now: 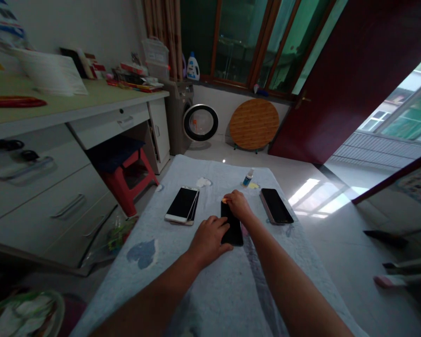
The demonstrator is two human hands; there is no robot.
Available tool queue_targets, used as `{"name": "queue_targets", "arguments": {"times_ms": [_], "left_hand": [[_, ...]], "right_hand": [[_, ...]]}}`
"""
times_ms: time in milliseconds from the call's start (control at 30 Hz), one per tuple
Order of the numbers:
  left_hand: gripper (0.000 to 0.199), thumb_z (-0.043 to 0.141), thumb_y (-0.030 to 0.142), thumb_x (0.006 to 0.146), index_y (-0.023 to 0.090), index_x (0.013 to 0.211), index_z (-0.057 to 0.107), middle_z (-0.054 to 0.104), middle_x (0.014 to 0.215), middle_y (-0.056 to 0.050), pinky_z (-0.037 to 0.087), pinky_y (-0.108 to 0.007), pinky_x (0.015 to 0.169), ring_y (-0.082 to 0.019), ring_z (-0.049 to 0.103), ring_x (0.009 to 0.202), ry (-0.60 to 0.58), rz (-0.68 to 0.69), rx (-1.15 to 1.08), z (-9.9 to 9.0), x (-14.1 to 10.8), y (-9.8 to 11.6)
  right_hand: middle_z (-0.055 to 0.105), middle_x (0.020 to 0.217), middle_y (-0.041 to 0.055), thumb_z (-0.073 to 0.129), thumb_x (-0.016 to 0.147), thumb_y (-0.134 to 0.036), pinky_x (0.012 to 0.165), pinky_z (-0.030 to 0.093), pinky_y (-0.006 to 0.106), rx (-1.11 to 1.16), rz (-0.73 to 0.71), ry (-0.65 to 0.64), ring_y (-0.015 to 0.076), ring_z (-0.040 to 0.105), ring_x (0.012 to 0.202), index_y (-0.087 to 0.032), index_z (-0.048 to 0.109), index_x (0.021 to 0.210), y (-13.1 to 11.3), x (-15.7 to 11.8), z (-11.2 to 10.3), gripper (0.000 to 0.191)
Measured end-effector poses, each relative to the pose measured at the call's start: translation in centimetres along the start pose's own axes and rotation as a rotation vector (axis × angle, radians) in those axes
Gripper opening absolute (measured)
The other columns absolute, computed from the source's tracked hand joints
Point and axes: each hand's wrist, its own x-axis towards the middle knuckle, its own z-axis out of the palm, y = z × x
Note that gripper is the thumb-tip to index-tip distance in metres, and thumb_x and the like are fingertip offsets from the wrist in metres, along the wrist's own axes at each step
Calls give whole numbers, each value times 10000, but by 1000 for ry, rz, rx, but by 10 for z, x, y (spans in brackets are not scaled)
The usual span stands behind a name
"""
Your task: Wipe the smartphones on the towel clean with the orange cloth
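Observation:
A black smartphone [235, 234] lies flat on the cloth-covered table in front of me. My left hand [210, 238] grips its left side, fingers over the screen edge and thumb near the lower end. At the phone's far end, my right hand [237, 205] is closed on a small orange piece [225, 201], pressed to the glass; whether it is cloth or sponge I cannot tell. To the left, a white-framed phone [182, 205] rests on another phone. A dark phone [276, 206] lies on the right, apparently on top of another. Behind my right hand stands a small spray bottle [247, 178].
Pale blue cloth [143, 290] covers the table. A red stool [129, 178] and a white desk [101, 110] are at the left. Farther back are a washing machine [178, 117] with its door open, a round wooden tabletop [254, 124] and a dark red door [337, 79].

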Motion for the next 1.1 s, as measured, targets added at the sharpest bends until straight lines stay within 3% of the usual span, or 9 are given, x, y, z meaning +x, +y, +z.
{"name": "queue_targets", "arguments": {"times_ms": [167, 367, 600, 800, 933, 1100], "left_hand": [[351, 724, 373, 799, 241, 1115, 649, 643, 1115, -51, 448, -395, 845, -261, 532, 1010, -43, 61, 67, -4, 1, 10], [201, 677, 338, 838, 207, 990, 656, 647, 961, -44, 453, -390, 807, -250, 562, 942, -54, 75, 129, -5, -2, 18], [199, 631, 307, 854, 184, 1011, 639, 649, 1009, -67, 476, -397, 788, -247, 604, 917, -50, 17, 129, -4, -6, 25], [195, 631, 284, 870, 172, 1030, 635, 664, 1029, -83, 504, -388, 754, -258, 637, 921, -54, -5, 153, 2, -7, 28], [167, 617, 266, 883, 166, 1016, 632, 668, 1037, -89, 512, -379, 735, -252, 649, 903, -82, -12, 158, 2, -6, 30], [170, 603, 279, 895, 165, 1020, 617, 659, 1001, -85, 506, -397, 759, -252, 641, 905, -93, 16, 145, 3, -6, 29]], "right_hand": [[599, 1025, 117, 446, 923, -130, 860, 374, 279, -64, -75, -63, 192, 536, 923, -186, 710, 1068, -2, 10, 0, 307], [582, 1033, 93, 481, 926, -163, 840, 371, 276, -97, -239, -89, 187, 499, 925, -193, 720, 990, -9, 7, -5, 249], [600, 995, 88, 540, 896, -158, 798, 370, 276, -113, -366, -201, 184, 491, 894, -167, 726, 887, -22, -13, -11, 187], [631, 860, 66, 601, 838, -117, 797, 363, 277, -43, -583, -378, 176, 526, 884, -173, 745, 850, -27, -33, -24, 155], [636, 868, 52, 617, 808, -108, 756, 373, 265, -65, -574, -444, 160, 528, 798, -214, 766, 836, -29, -28, -28, 185], [619, 955, 89, 626, 827, -177, 731, 381, 270, -171, -432, -329, 206, 523, 883, -226, 769, 865, -29, -13, -25, 156]]}}
